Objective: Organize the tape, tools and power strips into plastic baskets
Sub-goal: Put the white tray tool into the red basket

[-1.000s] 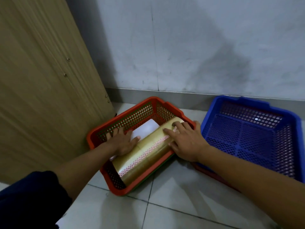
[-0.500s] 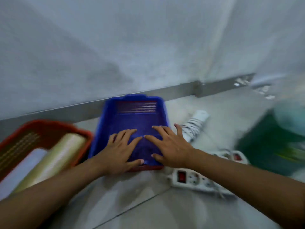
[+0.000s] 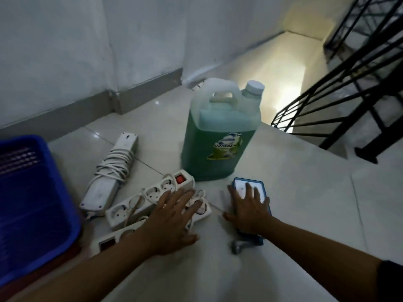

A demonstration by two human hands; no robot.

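My left hand (image 3: 172,216) lies with fingers spread wide and straight over the two power strips (image 3: 150,198) on the floor, touching them but not yet curled round either. My right hand (image 3: 249,209) rests flat, fingers straight, on a blue-edged device (image 3: 248,187) just beside the strips; I cannot tell what that device is. A third power strip (image 3: 113,171), its cord wound round its body, lies apart to the left, near the blue basket (image 3: 32,192).

Recommended procedure, as I judge it: close my left fingers round both strip bodies at once, gather the loose cord (image 3: 200,198) into the same grip so nothing trails, then lift and carry left into the basket. Keep clear of the green jug (image 3: 220,144) standing just behind; a dragged cord could snag it.
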